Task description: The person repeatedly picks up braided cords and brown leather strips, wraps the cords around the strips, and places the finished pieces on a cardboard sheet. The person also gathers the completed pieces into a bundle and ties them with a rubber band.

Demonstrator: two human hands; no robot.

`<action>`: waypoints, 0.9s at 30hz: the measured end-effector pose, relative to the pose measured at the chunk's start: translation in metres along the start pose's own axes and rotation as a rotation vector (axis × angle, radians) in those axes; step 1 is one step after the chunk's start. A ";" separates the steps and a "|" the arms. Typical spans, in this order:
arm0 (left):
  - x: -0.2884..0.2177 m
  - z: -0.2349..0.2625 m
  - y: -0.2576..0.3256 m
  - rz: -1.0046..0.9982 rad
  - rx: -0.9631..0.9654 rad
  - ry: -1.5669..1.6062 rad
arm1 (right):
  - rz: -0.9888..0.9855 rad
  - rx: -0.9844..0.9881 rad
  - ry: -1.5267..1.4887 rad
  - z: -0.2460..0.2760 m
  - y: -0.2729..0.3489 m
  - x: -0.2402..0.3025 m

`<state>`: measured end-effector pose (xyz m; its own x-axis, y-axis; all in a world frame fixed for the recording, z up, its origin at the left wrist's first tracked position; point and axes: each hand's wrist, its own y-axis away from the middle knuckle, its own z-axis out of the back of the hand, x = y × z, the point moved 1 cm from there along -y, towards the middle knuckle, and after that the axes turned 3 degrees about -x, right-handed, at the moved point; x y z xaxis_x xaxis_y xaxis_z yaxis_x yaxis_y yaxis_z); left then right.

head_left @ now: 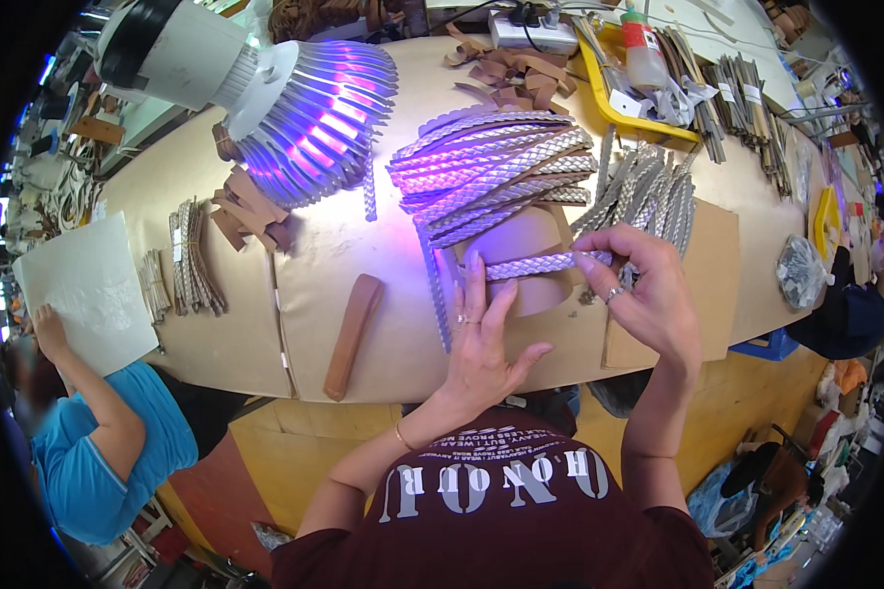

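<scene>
A silver-grey braided strap (528,266) runs crosswise over a tan curved piece (535,297) that looks like card or leather. With fingers spread, my left hand (483,339) presses its fingertips at the strap's left end. My right hand (650,285) pinches the strap between thumb and fingers at its right end. Just beyond my hands lies a thick coil of the same braided strap (496,172), lit purple on its left side. One loose strap (436,285) hangs from the coil toward the table's near edge. What lies under my left palm is hidden.
A large finned lamp (314,118) looms at the upper left. A brown wooden tool (354,337), leather scraps (250,208), cut braided straps (648,191) and a yellow tray (599,83) with a bottle (644,54) lie around. A co-worker in blue (118,452) holds a pale sheet (88,294).
</scene>
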<state>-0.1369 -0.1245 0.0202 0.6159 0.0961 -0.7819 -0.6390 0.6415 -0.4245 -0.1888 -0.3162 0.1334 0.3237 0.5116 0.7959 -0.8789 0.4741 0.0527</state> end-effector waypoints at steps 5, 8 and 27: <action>0.002 0.000 -0.001 -0.011 -0.020 -0.031 | -0.018 0.025 -0.033 0.002 0.001 -0.006; 0.000 0.001 -0.001 -0.008 0.011 -0.109 | -0.182 0.087 -0.125 0.002 -0.002 -0.018; -0.007 0.006 -0.004 0.007 0.101 -0.251 | -0.356 0.208 -0.609 -0.016 -0.004 -0.061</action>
<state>-0.1355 -0.1235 0.0302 0.7149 0.2784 -0.6414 -0.6021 0.7116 -0.3622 -0.1994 -0.3374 0.0749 0.4032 -0.1651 0.9001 -0.8249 0.3602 0.4356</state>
